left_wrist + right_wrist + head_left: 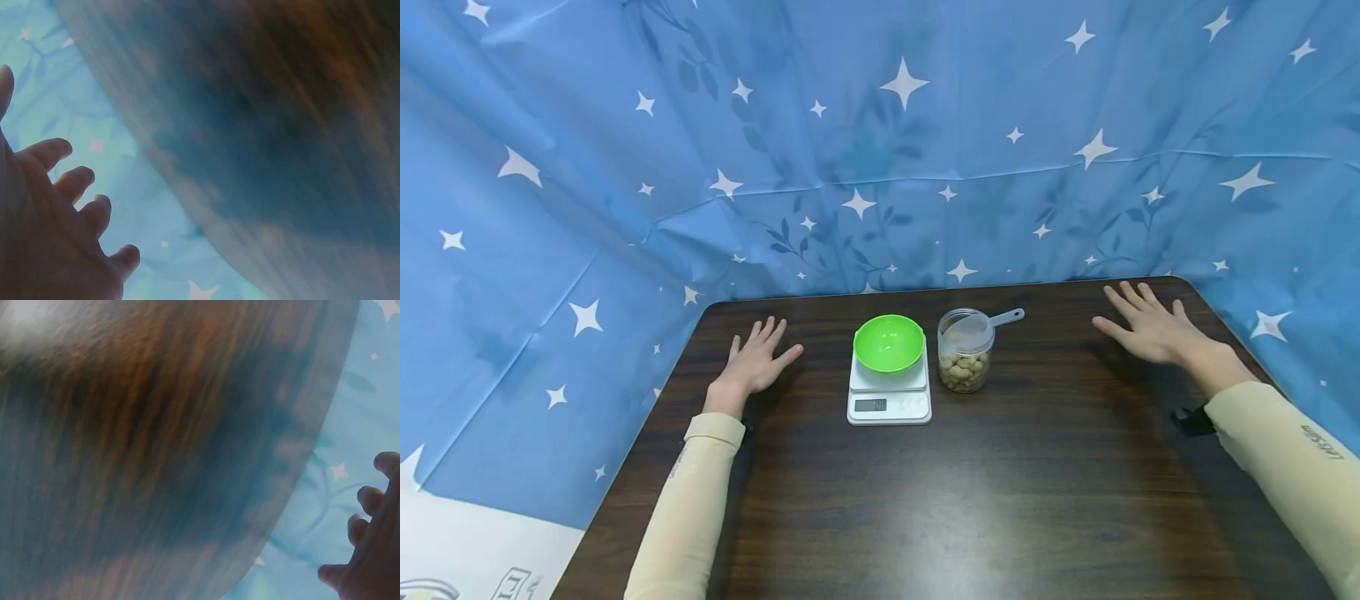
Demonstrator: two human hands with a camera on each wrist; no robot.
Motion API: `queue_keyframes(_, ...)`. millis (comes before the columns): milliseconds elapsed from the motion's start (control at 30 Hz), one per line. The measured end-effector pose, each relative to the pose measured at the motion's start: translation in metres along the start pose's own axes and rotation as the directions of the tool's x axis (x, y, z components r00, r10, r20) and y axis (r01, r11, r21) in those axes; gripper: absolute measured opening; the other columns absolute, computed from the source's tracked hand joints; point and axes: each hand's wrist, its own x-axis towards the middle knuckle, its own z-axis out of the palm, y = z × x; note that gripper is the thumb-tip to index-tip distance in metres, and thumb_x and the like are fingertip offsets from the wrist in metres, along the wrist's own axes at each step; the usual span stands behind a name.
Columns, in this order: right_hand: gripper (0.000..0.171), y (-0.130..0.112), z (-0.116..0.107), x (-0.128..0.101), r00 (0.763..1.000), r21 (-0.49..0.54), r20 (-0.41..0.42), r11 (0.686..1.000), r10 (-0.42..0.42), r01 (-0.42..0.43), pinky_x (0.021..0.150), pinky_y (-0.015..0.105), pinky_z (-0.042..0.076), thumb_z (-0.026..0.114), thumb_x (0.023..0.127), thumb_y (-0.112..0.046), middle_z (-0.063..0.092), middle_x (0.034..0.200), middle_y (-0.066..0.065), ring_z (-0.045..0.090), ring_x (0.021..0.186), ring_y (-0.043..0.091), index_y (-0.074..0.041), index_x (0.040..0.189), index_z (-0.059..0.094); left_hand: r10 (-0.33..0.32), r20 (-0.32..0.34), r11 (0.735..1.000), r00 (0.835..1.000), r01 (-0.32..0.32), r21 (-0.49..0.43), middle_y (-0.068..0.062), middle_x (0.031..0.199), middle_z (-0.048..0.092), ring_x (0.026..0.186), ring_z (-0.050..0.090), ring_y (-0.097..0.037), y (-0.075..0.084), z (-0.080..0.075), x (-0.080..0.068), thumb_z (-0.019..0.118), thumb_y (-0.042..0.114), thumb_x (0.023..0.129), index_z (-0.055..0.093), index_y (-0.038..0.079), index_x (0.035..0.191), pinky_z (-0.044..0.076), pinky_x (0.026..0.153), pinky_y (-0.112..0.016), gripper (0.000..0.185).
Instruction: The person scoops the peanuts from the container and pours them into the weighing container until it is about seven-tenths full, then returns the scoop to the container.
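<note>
Left hand [755, 358]: lay flat and palm down on the dark wooden table [925, 500], fingers straight and spread, holding nothing. Seen close in the left wrist view [56, 231], fingers fanned out against blurred wood grain and blue cloth. Rested well to the left of the white kitchen scale [889, 396].

Right hand [1150, 329]: likewise flat and palm down near the far right corner of the table, fingers straight and apart, gripping nothing. Caught only at the edge of the right wrist view [369, 544], fingertips slightly bent over the table's rim.

Between the two hands, near the far edge: the scale, with a green bowl [889, 342] standing on its platform and looking empty; display lit, digits too small to read. Just beside it on the right, apart from it, a clear jar [965, 361] partly filled with pale nuts, a clear plastic scoop [985, 323] lying across its mouth, handle pointing right and away.

Behind and to both sides: a blue star-printed cloth [880, 125] hung as a backdrop. Cream sleeves [685, 517] over both forearms.
</note>
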Motion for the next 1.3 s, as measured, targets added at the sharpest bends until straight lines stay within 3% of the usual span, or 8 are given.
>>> queue_keyframes(300, 0.083, -0.030, -0.012, 0.005, 0.996, 0.077, -0.052, 0.994, -0.077, 0.081, 0.111, 0.075, -0.001, 0.028, 0.109, -0.058, 0.004, 0.163, 0.036, -0.001, 0.150, 0.054, 0.003, 0.162, 0.011, 0.065, -0.071, 0.997, 0.995, -0.067, -0.029, -0.017, 0.169, 0.016, 0.156, 0.008, -0.036, 0.027, -0.008, 0.002, 0.035, 0.068, 0.104, 0.024, 0.011, 0.164, 0.001, 0.119, -0.065, 0.084)
queue_keyframes(767, 0.072, -0.090, -0.023, -0.001, 0.964, 0.109, -0.152, 0.966, -0.216, 0.234, 0.115, 0.065, 0.022, 0.033, 0.111, -0.052, 0.023, 0.164, 0.027, 0.025, 0.148, 0.049, -0.006, 0.164, 0.020, 0.187, -0.150, 0.976, 0.971, -0.201, -0.085, -0.013, 0.165, 0.031, 0.153, 0.024, -0.031, 0.079, -0.009, 0.006, 0.040, 0.063, 0.104, 0.034, 0.012, 0.162, 0.013, 0.119, -0.062, 0.077)
queue_keyframes(967, 0.067, -0.112, -0.020, -0.008, 0.943, 0.137, -0.219, 0.949, -0.251, 0.284, 0.107, 0.065, 0.035, 0.033, 0.112, -0.048, 0.041, 0.154, 0.029, 0.047, 0.134, 0.049, -0.005, 0.163, 0.026, 0.253, -0.179, 0.960, 0.951, -0.270, -0.079, -0.011, 0.162, 0.037, 0.150, 0.032, -0.027, 0.109, -0.009, 0.006, 0.044, 0.061, 0.104, 0.039, 0.011, 0.159, 0.017, 0.118, -0.062, 0.075)
queue_keyframes(1100, 0.064, -0.125, -0.018, -0.011, 0.924, 0.150, -0.271, 0.936, -0.270, 0.318, 0.098, 0.062, 0.044, 0.035, 0.112, -0.046, 0.062, 0.130, 0.026, 0.063, 0.114, 0.042, -0.005, 0.160, 0.032, 0.302, -0.185, 0.945, 0.935, -0.320, -0.073, -0.011, 0.161, 0.040, 0.148, 0.034, -0.026, 0.128, -0.007, 0.006, 0.047, 0.060, 0.103, 0.040, 0.012, 0.159, 0.018, 0.117, -0.063, 0.074)
queue_keyframes(1167, 0.062, -0.130, -0.016, -0.011, 0.913, 0.151, -0.293, 0.930, -0.283, 0.336, 0.094, 0.060, 0.046, 0.036, 0.112, -0.044, 0.066, 0.124, 0.023, 0.067, 0.106, 0.037, -0.004, 0.159, 0.035, 0.324, -0.183, 0.938, 0.928, -0.341, -0.067, -0.010, 0.161, 0.040, 0.148, 0.035, -0.025, 0.137, -0.006, 0.006, 0.048, 0.060, 0.103, 0.040, 0.013, 0.159, 0.019, 0.116, -0.063, 0.074)
queue_keyframes(1300, 0.058, -0.138, -0.013, -0.013, 0.897, 0.153, -0.322, 0.918, -0.303, 0.365, 0.087, 0.055, 0.049, 0.037, 0.112, -0.042, 0.066, 0.129, 0.019, 0.068, 0.094, 0.030, -0.005, 0.158, 0.039, 0.356, -0.172, 0.928, 0.918, -0.370, -0.052, -0.008, 0.161, 0.040, 0.148, 0.035, -0.023, 0.153, -0.002, 0.006, 0.050, 0.063, 0.101, 0.041, 0.015, 0.159, 0.020, 0.116, -0.061, 0.076)
